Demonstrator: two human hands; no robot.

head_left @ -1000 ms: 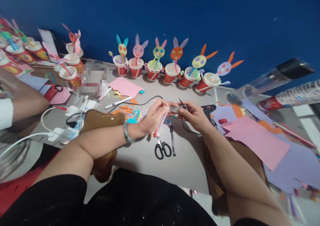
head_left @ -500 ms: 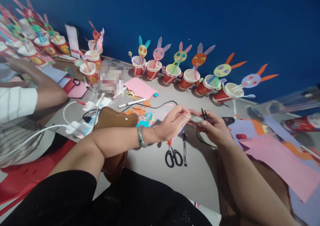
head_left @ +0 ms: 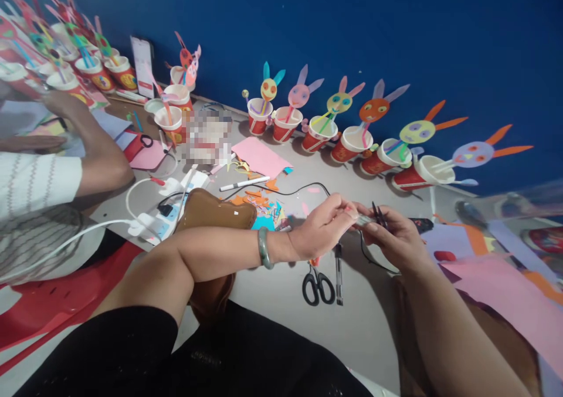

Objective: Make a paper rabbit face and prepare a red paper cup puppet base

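Note:
My left hand [head_left: 320, 228], with a green bangle at the wrist, is closed in a pinch. A speck of pink-red shows at its fingertips, too small to name. Right up against them is a small pale flat piece [head_left: 364, 220], gripped by my right hand [head_left: 398, 238]. A black two-pointed tool [head_left: 378, 214] also sticks up from the right fingers; its lower part is hidden. Below the hands, black-handled scissors [head_left: 318, 288] lie on the table beside a clear pen [head_left: 339, 275].
Red paper cups [head_left: 287, 126] with paper rabbit heads line the blue wall. Paper scraps [head_left: 255, 200], a white marker [head_left: 244, 183] and a black cable lie beyond my left arm. A power strip [head_left: 162, 224] and a co-worker's arm [head_left: 99, 145] are at left, coloured paper [head_left: 505, 291] at right.
The whole scene has shifted rightward in the view. My hands remain together, with the pale piece and the black tool still in the right one.

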